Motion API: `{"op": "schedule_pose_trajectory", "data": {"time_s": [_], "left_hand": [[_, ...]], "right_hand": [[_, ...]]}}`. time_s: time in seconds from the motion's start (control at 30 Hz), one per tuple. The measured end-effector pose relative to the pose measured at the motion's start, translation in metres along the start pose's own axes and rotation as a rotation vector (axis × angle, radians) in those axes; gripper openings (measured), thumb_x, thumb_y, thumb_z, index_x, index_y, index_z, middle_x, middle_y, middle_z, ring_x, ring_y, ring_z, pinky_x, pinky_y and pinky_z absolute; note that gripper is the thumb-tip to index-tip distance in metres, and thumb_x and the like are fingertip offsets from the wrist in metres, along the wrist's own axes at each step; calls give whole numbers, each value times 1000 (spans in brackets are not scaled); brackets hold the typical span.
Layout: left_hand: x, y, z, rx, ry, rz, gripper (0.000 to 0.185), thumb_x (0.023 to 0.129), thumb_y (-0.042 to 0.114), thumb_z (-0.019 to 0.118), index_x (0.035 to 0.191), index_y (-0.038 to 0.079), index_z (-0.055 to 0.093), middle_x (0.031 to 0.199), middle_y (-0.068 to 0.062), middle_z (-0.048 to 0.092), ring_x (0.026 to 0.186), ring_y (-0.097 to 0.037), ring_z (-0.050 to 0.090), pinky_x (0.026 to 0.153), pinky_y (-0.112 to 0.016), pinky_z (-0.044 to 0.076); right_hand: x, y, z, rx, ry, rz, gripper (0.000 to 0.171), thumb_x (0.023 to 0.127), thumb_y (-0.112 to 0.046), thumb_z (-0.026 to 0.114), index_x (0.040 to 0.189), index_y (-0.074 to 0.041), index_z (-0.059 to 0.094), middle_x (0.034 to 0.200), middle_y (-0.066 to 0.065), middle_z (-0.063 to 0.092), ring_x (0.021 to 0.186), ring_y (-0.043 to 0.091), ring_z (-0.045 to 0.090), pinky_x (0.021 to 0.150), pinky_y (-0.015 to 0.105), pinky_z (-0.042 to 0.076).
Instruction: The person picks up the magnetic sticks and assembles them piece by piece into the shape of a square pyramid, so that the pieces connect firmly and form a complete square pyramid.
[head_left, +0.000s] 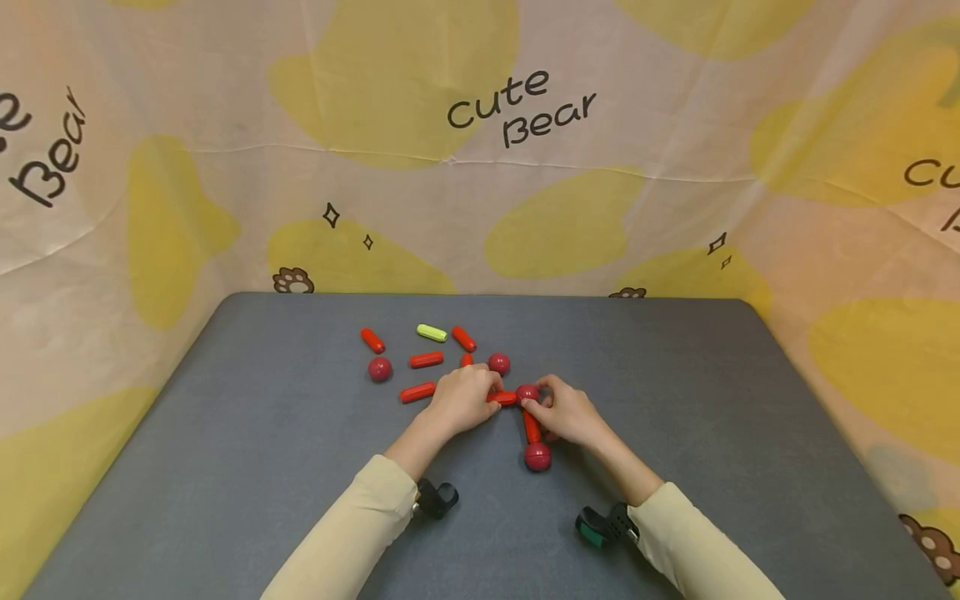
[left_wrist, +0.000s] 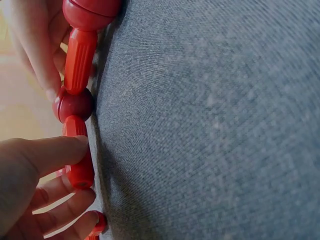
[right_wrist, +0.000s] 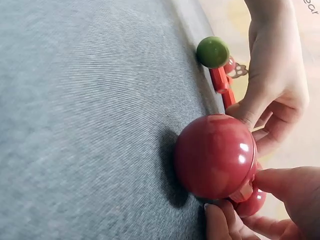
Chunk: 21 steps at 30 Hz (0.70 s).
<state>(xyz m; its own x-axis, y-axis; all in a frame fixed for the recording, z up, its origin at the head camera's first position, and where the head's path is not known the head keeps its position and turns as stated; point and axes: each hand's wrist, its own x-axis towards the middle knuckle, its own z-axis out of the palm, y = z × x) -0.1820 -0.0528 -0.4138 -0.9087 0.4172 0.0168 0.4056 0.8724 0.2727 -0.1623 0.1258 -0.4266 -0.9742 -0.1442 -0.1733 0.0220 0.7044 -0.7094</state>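
Observation:
On the grey table (head_left: 262, 433) lies an L-shaped chain of red pieces. My left hand (head_left: 486, 398) pinches a short red stick (head_left: 504, 397) (left_wrist: 79, 162) between thumb and fingers; its end meets a red ball (head_left: 527, 392) (left_wrist: 75, 105). My right hand (head_left: 537, 405) pinches that corner ball. From it a second red stick (head_left: 532, 427) (left_wrist: 80, 60) runs toward me to another red ball (head_left: 537, 457) (right_wrist: 215, 156), which rests on the table. Both hands touch the chain close together.
Loose pieces lie behind the hands: red sticks (head_left: 372, 340), (head_left: 426, 359), (head_left: 417, 392), (head_left: 463, 338), a yellow-green stick (head_left: 432, 332) (right_wrist: 212, 52), and red balls (head_left: 380, 368), (head_left: 498, 363). A printed cloth backdrop (head_left: 480, 167) surrounds the table.

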Motion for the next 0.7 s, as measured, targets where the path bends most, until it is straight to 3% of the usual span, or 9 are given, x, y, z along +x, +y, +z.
{"op": "schedule_pose_trajectory", "data": {"time_s": [0.4,0.7], "left_hand": [[-5,-1,-4,-24,20,5,14,78,20,71,92,17,70,85,2,60,66,-15,54,55,-31,45],[-22,-11,-26,-102,89,17,19,78,18,72,96,16,69,89,1,62,76,-11,57,60,-29,47]], "right_hand": [[5,-4,3,9,1,-4,33,85,-23,65,110,-4,55,64,4,54,42,12,54,42,26,46],[4,-3,1,-49,4,2,37,85,-27,64,112,-3,55,66,3,53,43,11,50,43,25,40]]}}
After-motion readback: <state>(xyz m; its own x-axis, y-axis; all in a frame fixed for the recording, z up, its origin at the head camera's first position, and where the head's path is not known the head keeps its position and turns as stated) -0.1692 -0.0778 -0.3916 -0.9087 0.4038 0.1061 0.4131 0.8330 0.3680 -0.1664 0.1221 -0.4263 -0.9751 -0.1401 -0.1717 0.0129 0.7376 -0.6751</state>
